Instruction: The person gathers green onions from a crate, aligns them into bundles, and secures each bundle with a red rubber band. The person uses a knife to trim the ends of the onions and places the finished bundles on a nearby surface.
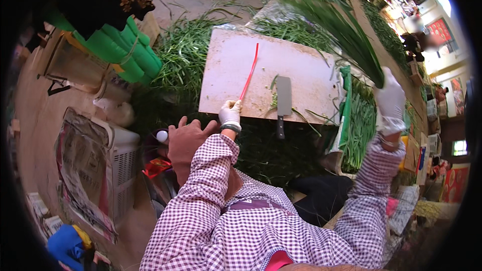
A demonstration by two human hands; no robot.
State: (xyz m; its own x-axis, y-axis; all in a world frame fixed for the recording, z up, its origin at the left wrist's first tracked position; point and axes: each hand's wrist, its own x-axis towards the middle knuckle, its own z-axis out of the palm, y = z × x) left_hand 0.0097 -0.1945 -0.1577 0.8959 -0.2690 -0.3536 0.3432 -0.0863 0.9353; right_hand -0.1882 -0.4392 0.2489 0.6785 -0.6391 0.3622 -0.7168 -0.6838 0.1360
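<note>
A pale, dirt-flecked board (226,65) lies in front of me. At its near edge my left hand (230,114), in a whitish glove, is closed on the lower end of a thin red strip (250,73) that stretches up across the board. Off to the right, my gloved right hand (390,98) grips a bunch of long green leaves (351,32) by its lower end; their far tips are smeared by motion. A cleaver (284,98) with a black handle rests on the board, its handle jutting past the near edge. Small green scraps lie beside the blade.
Loose green leaves (186,52) are heaped left of the board. On the right stands a green-edged sack (346,115) with leaves (360,130) beside it. A white plastic crate (125,155) is at left, below someone in green boots (133,52). A brown cloth (188,145) lies by my left forearm.
</note>
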